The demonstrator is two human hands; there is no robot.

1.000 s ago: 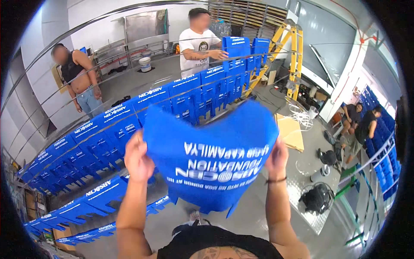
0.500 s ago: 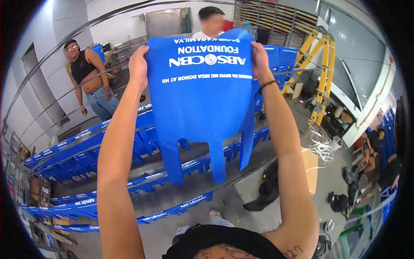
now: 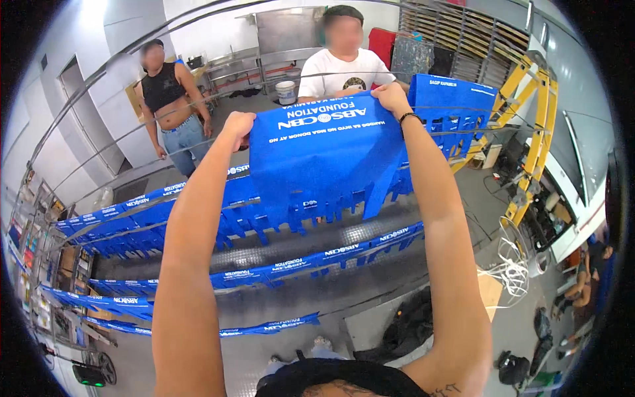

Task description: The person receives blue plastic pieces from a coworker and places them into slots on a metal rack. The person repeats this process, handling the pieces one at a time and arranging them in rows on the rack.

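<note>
Both arms reach forward, holding up a blue fabric bag (image 3: 324,155) with white print that reads upside down from here. My left hand (image 3: 239,128) is closed on its upper left corner, fingers pinching the edge. At the upper right corner my right hand (image 3: 393,99), with a dark bracelet at the wrist, grips the same edge. The bag slopes down toward me, its strap-like strips hanging at the lower end. Behind and below it hang similar blue bags (image 3: 152,205) in a row, partly hidden by the held one.
More blue bags (image 3: 291,263) hang in rows nearer me. Thin lines (image 3: 99,149) stretch across at left. A person in a white shirt (image 3: 340,69) stands beyond the bag, another in a dark top (image 3: 164,89) at left. A yellow ladder (image 3: 539,152) and white cord (image 3: 512,268) are at right.
The bag has moved down and slightly right, tilting from facing me to sloping away. Its upper edge is now beside the hanging row, and the person in white shows more fully.
</note>
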